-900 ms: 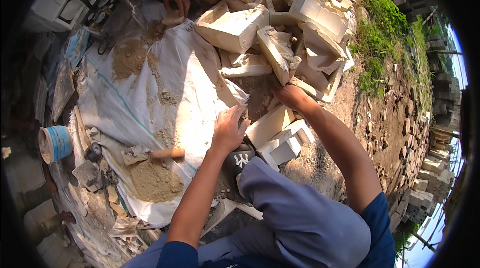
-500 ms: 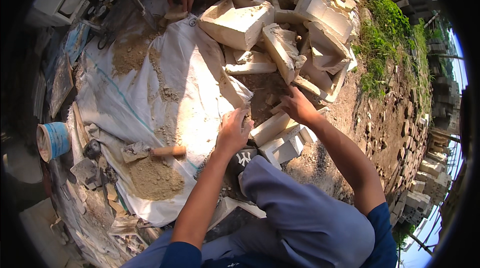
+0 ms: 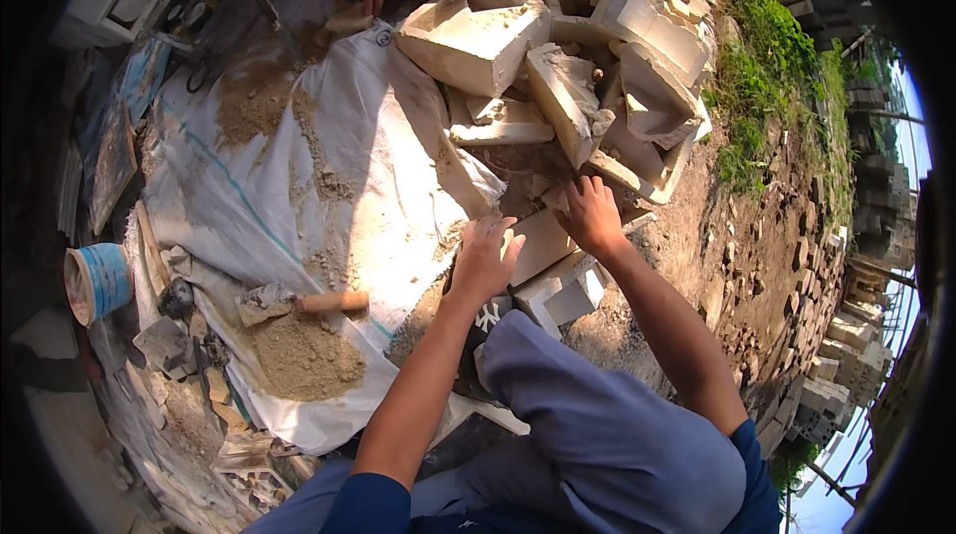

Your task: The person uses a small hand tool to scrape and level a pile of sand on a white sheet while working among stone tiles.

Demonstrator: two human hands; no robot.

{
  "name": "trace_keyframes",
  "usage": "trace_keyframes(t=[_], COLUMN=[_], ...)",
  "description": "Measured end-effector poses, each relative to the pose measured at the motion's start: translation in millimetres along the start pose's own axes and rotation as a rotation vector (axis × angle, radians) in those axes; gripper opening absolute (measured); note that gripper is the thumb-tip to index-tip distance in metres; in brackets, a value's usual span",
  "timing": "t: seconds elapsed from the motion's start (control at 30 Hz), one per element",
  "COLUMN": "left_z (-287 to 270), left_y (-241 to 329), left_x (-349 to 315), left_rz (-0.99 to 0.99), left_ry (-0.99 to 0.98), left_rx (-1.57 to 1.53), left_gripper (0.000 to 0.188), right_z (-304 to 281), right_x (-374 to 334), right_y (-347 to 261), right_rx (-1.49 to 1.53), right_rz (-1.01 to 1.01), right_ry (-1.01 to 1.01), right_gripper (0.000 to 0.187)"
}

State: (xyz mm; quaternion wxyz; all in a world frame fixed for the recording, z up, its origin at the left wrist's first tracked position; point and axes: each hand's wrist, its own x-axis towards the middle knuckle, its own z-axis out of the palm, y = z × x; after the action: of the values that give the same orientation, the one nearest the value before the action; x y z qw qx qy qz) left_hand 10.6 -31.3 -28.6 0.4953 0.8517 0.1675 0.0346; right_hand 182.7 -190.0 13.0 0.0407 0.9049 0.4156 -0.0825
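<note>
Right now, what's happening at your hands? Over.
Left hand left of pale block; right hand by its far right corner. Grip unclear. Broken pieces heaped beyond.

the shirt [image 3: 434, 526] is dark navy blue, with a small pale mark low on its front and short sleeves [image 3: 368, 506] with plain edges. forearms, left hand [image 3: 485, 260] and right hand [image 3: 595, 217] are bare. the loose trousers [image 3: 607, 414] are grey-blue and softly creased; one dark shoe [image 3: 492, 314] carries a white emblem.
</note>
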Motion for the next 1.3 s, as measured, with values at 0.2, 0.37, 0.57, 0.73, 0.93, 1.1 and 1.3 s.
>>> trace_keyframes(t=[0.2, 0.37, 0.57, 0.73, 0.93, 1.1, 1.3], left_z=[-20.3, -28.1, -36.4, -40.1, -61.6, -63.7, -83.2], left_y=[-1.7, -8.0, -10.6, -50.5, -43.3, -31.3, -43.9], left_x=[-2.1, 1.4, 22.1, 23.6, 16.7, 19.0, 5.6], left_rz=[-0.055, -0.29, -0.427, -0.427, -0.428, -0.394, -0.411], left_ry=[0.105, 0.071, 0.089, 0.139, 0.309, 0.314, 0.314], left_rx=[-0.117, -0.402, -0.649, -0.382, -0.446, -0.467, -0.445], left_gripper=[0.034, 0.035, 0.042, 0.037, 0.03, 0.032, 0.035], right_z=[-11.3, -28.9, -35.6, 12.4, -35.6, -28.0, -22.6], right_x=[-12.8, -15.5, 11.6, 26.8, 105.5, 170.5, 156.0], right_y=[-5.5, -41.2, -63.0, -37.9, -88.3, -90.6, -79.4], right_rx=[0.317, 0.638, 0.569, 0.471, 0.859, 0.67, 1.215], right_rz=[-0.003, -0.142, -0.253, -0.038, 0.21, 0.608, 0.507], right_ry=[0.063, 0.261, 0.289, -0.069, 0.385, -0.011, 0.114], right_gripper=[0.049, 0.05, 0.05, 0.045, 0.031, 0.052, 0.033])
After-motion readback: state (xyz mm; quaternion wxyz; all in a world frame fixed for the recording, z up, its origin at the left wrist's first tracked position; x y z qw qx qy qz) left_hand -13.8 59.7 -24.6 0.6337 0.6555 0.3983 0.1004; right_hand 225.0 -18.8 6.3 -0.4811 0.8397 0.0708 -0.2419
